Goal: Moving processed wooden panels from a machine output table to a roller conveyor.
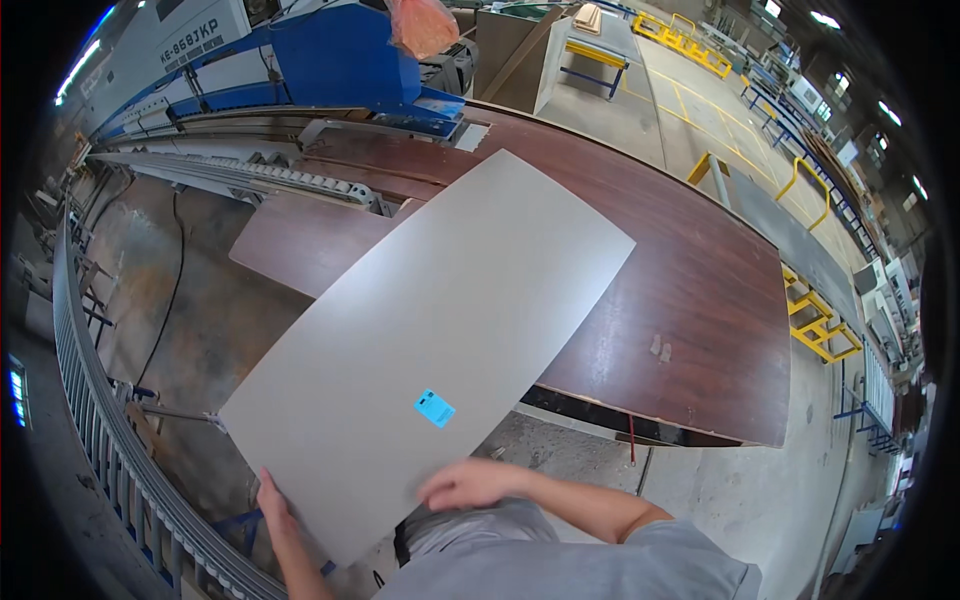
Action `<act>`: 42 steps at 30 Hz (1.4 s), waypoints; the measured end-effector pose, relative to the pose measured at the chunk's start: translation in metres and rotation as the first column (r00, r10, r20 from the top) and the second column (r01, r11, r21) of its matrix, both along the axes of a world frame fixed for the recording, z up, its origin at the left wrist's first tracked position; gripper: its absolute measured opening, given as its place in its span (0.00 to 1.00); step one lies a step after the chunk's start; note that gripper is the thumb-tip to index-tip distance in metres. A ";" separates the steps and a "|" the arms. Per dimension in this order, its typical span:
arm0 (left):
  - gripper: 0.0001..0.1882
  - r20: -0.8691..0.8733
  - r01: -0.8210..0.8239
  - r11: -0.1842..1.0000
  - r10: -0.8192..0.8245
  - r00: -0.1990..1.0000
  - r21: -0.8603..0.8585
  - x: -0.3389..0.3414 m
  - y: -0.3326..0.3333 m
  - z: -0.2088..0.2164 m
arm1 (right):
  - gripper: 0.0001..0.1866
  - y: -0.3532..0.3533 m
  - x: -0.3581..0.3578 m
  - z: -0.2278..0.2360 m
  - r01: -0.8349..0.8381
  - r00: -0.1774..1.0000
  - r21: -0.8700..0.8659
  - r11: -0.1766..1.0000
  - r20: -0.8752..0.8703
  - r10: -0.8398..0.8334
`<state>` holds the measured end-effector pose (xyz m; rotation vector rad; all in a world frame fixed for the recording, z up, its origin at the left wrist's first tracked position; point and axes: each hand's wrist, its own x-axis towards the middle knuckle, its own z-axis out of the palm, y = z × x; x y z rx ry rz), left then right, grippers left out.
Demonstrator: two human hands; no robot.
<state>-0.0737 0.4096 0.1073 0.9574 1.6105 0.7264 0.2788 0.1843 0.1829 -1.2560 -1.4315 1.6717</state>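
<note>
A large flat light-grey panel (430, 290) with a small blue label (435, 408) slants across the view. Its far part lies over a brown wood-grain table (690, 310), while the near corner reaches my body. At the panel's lower left edge, my left hand (274, 497) grips it, with part of the fingers hidden by the board. My right hand (465, 485) is closed at the near right edge, its fingers curled against the panel; the fingertips are partly hidden.
A blue and white machine (330, 60) with a cable chain (290, 182) stands behind the table at left. A grey roller conveyor (95, 440) curves along the left. Yellow frames (820, 320) stand at right. A dark cable (175, 280) crosses the floor.
</note>
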 end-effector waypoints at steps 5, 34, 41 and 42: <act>0.30 -0.013 -0.034 0.998 0.034 0.999 -0.044 0.003 0.002 0.003 | 0.19 0.050 0.146 -0.003 0.567 0.523 0.384 0.729 0.515 -0.679; 0.30 -0.369 -0.142 0.977 0.075 0.926 -0.157 0.082 0.009 0.067 | 0.27 0.282 0.479 -0.045 0.606 -0.149 0.614 0.505 0.711 -0.687; 0.30 -0.404 -0.164 0.980 0.104 0.909 -0.117 0.098 -0.002 0.084 | 0.22 0.139 0.465 -0.036 0.707 -0.254 0.618 0.345 0.676 -0.692; 0.31 -0.366 -0.234 0.962 0.168 0.915 -0.144 0.114 -0.004 0.093 | 0.22 0.114 0.465 -0.044 0.687 -0.316 0.648 0.329 0.674 -0.668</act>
